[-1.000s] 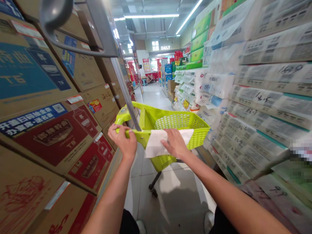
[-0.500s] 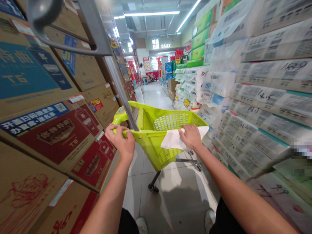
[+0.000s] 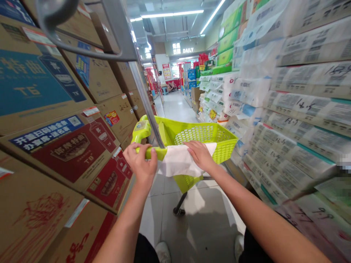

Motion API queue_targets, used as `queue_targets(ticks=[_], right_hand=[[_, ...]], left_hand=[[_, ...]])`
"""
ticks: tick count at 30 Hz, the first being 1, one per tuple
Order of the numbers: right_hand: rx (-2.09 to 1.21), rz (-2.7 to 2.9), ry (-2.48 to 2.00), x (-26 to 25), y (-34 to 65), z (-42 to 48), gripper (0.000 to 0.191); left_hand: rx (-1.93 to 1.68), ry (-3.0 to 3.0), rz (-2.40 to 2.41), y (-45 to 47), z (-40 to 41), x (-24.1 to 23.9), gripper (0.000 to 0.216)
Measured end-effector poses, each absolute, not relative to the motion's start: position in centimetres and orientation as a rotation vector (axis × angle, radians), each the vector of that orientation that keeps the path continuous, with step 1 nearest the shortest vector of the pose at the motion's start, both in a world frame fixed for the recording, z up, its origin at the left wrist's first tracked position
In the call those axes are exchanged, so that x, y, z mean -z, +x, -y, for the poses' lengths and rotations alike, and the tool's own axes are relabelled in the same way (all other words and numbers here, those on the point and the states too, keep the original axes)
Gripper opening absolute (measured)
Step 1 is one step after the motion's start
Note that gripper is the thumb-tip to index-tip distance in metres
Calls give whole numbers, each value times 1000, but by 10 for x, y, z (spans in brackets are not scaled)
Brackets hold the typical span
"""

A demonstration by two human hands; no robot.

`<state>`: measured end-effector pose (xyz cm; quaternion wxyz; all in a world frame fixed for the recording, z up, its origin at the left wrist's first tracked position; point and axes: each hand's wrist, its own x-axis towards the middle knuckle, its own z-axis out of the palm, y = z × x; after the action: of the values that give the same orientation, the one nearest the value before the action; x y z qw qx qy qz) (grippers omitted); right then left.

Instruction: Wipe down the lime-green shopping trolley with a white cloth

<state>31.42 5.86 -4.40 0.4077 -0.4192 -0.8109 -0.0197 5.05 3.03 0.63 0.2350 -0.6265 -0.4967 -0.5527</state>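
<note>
A lime-green plastic shopping cart (image 3: 219, 140) stands in the aisle just ahead of me. My left hand (image 3: 140, 164) is closed round the cart's green handle bar at its left end. A white cloth (image 3: 177, 160) lies draped over the cart's near rim. My right hand (image 3: 200, 155) rests on that cloth with its fingers laid flat, pressing it against the rim. The cart's basket looks empty from here.
Stacked cardboard boxes (image 3: 63, 146) with red and blue labels wall the left side. Packs of tissue paper (image 3: 298, 124) fill the right side. A grey metal pole (image 3: 142, 95) slants down in front of the cart handle. The tiled aisle (image 3: 177, 106) runs ahead to more shelves.
My right hand slid the cloth out to the right along the rim, then back left toward the handle. My left hand kept its grip.
</note>
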Motion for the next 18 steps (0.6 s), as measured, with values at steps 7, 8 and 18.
queue_targets(ticks=[7, 8, 18], right_hand=[[-105, 2054, -1070, 44, 343, -76, 45], [-160, 2029, -1041, 44, 344, -77, 45], [-631, 1082, -901, 30, 323, -74, 55]], left_hand=[[1276, -1766, 1404, 60, -5, -11, 28], [1266, -1753, 1390, 64, -2, -10, 28], [1515, -1719, 1307, 96, 14, -3, 30]])
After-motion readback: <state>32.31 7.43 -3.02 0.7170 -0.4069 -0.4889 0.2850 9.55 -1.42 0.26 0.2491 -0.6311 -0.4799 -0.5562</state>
